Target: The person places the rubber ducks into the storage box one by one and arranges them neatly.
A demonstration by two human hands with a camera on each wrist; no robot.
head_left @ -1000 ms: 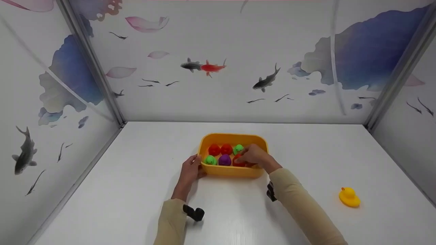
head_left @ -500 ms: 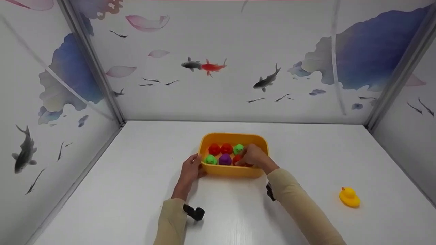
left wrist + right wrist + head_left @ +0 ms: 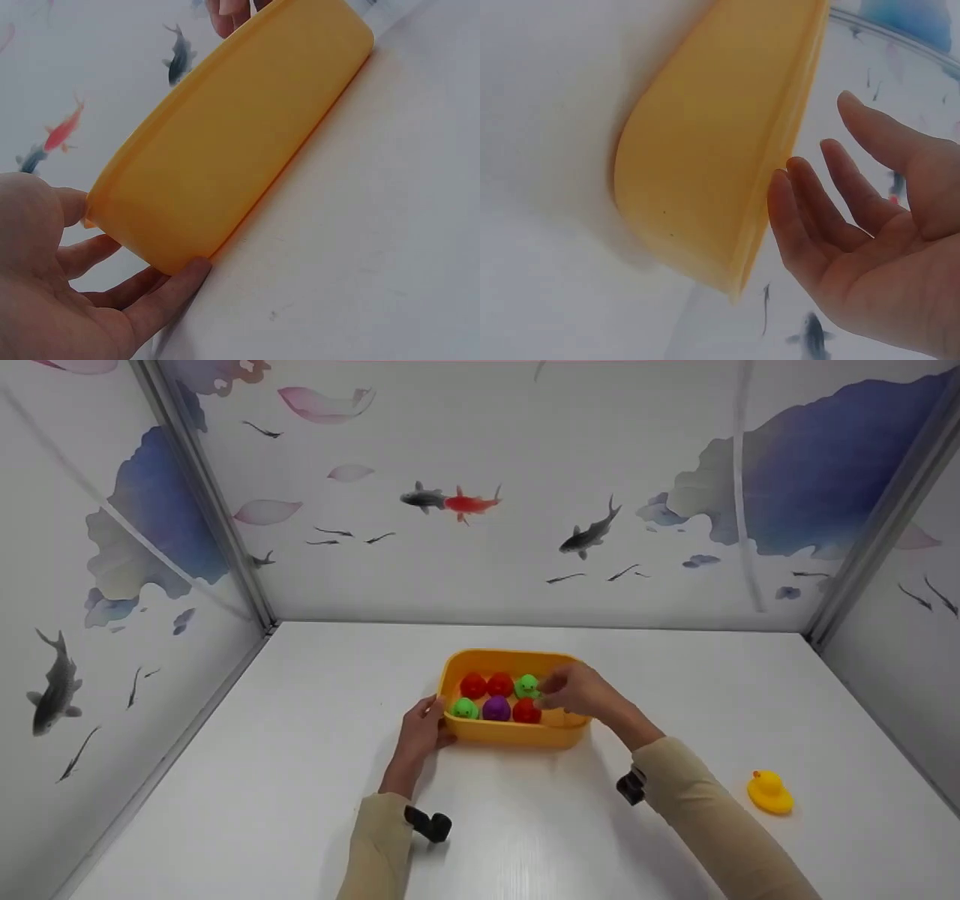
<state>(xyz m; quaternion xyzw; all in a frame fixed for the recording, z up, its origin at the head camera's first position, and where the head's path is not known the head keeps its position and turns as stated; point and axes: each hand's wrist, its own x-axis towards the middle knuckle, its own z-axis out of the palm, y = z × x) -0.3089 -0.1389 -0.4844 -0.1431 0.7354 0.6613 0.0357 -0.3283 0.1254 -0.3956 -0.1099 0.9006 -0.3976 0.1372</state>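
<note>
An orange-yellow plastic bin [image 3: 487,733] stands on the table with small round toys inside. Along its far side lie two red toys [image 3: 473,685] and a green toy [image 3: 526,686] with a face. Nearer me are another green toy [image 3: 465,709], a purple toy [image 3: 496,709] and a red toy [image 3: 526,711]. My left hand [image 3: 421,727] grips the bin's left end, thumb at the rim and fingers along the outside. Over the right end hovers my right hand [image 3: 581,690]; in the right wrist view its fingers are spread and hold nothing, with the bin's rim [image 3: 791,142] close by.
A yellow rubber duck [image 3: 769,793] sits on the white table [image 3: 262,810] to the right, beside my right forearm. Walls printed with fish [image 3: 420,498] enclose the table at the back and both sides.
My right hand has let go of the near red toy and lifted up and to the right, so that toy shows in full. My left hand has stayed at the bin's left end.
</note>
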